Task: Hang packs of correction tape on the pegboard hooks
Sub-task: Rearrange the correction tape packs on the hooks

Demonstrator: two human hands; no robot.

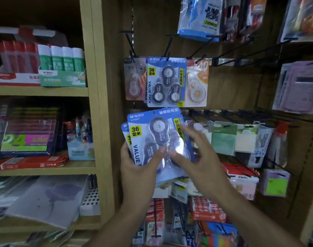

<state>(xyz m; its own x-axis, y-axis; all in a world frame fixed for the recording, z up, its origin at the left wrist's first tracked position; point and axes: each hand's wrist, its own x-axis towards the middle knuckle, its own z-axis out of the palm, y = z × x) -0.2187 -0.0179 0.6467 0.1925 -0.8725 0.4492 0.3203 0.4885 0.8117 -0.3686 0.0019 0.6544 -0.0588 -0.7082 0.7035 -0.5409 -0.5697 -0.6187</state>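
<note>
The left hand point(136, 166) grips a fanned stack of blue correction tape packs point(152, 138) at frame centre, thumb pressed on the front blister, while the right hand point(198, 157) — fingers spread, loose — touches its right edge, and another blue pack point(165, 82) hangs on a pegboard hook point(167, 49) at twelve o'clock.

Left hand point(138, 168) curled, right hand point(202, 161) spread
</note>
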